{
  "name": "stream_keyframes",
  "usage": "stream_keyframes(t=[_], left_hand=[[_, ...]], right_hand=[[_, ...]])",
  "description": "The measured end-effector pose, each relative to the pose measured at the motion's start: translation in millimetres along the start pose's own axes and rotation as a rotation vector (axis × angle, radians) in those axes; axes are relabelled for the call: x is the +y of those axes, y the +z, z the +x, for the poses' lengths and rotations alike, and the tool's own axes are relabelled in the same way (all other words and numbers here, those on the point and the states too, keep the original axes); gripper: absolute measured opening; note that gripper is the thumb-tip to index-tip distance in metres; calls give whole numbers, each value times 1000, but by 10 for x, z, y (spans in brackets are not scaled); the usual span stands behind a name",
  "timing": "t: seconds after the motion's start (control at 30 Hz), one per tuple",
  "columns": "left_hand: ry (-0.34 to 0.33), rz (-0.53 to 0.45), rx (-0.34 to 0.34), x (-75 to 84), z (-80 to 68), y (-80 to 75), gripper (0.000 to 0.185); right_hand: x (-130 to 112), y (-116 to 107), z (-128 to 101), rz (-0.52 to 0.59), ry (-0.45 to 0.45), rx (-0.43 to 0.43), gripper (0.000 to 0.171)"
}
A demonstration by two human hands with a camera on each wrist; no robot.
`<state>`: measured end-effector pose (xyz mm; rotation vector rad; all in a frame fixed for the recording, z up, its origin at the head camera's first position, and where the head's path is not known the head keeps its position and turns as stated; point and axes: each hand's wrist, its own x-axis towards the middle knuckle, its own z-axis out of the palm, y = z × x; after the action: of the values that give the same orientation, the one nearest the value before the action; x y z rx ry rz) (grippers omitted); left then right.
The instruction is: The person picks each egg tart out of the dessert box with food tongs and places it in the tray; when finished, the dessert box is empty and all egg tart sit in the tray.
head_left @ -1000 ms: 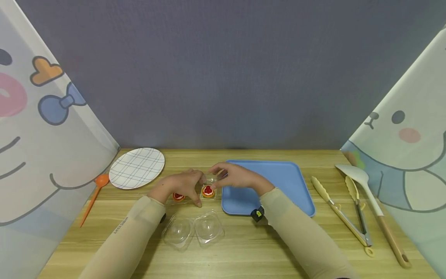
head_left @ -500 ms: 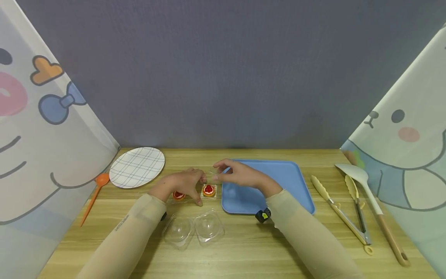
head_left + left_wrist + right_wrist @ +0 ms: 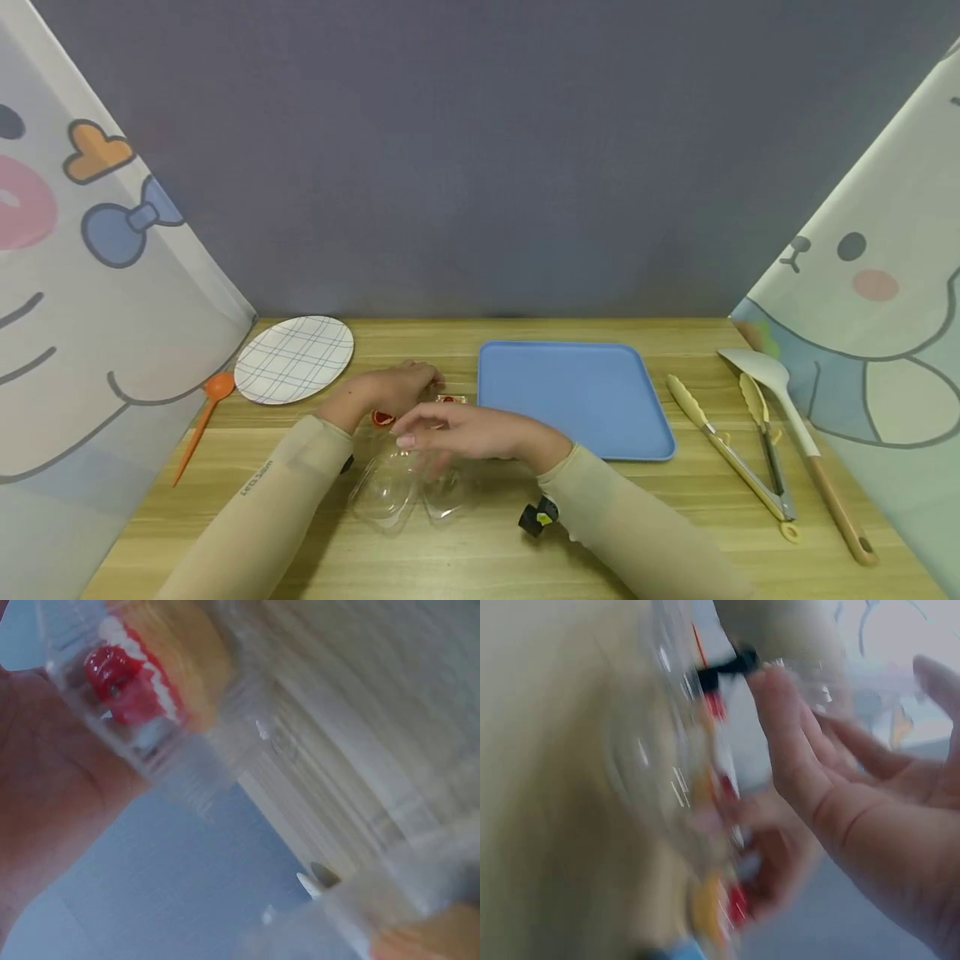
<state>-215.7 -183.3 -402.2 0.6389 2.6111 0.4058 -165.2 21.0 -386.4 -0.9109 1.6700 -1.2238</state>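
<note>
Two small red-topped tarts (image 3: 139, 682) sit in clear plastic packaging near the table's middle. My left hand (image 3: 397, 388) holds the clear plastic tart container (image 3: 169, 750) at its edge, covering part of it in the head view. The palm is right beside the plastic in the left wrist view. Nearer to me lie two clear plastic domes (image 3: 384, 492), partly under my right hand (image 3: 476, 432). That hand hovers with loosely bent fingers (image 3: 795, 742) apart from the thumb; a glint of clear plastic shows behind them. The right wrist view is blurred.
A blue tray (image 3: 570, 396) lies right of the tarts. Farther right are tongs (image 3: 738, 458) and a white-headed spatula (image 3: 802, 433) with a wooden handle. A checked plate (image 3: 294, 360) and an orange spoon (image 3: 204, 425) lie at the left, by the printed side cloth.
My right hand has moved from beside the tarts, over the tray's left edge, toward me and left to above the clear domes. The left hand has stayed nearly in place.
</note>
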Motion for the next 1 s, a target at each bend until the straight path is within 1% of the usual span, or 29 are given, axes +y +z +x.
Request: stream_keyframes(t=[0.07,0.1,0.2,0.3,0.4,0.47,0.57,0.63,0.7,0.8,0.9,1.0], left_hand=[[14,17,8,-17,-13,0,61],[25,18,10,-25,-21,-2,64],[28,24,13,-54,-60,-11,74],[0,5,10,-83,-121,-18,79],[-37,-16,14,-105,-193,-29,83],[-50,-27,20,-131,-239,-35,85],[-52,-43,17,-189,-292,-47,85],[-55,-54,7,-226,-322,-53,84],[-54,-69,-3,-249,-343,-57,82],[-49,-77,-14,-256,-357,-67,81],[-36,-92,-20,-248,-376,-96,83],[-32,-128,-20,-259,-430,-151,83]], right_hand=[[13,124,52,62,7,-13,44],[19,181,81,111,2,-21,44],[28,323,157,207,-6,-49,45],[26,424,229,288,-4,-84,46],[23,494,285,341,19,-129,48],[12,540,314,370,40,-159,50],[12,596,356,390,65,-194,51],[24,626,379,392,71,-198,47],[40,647,402,350,62,-177,40],[19,688,432,224,40,-113,34],[-56,737,464,-11,10,-39,27],[-143,796,491,-318,-10,22,22]])
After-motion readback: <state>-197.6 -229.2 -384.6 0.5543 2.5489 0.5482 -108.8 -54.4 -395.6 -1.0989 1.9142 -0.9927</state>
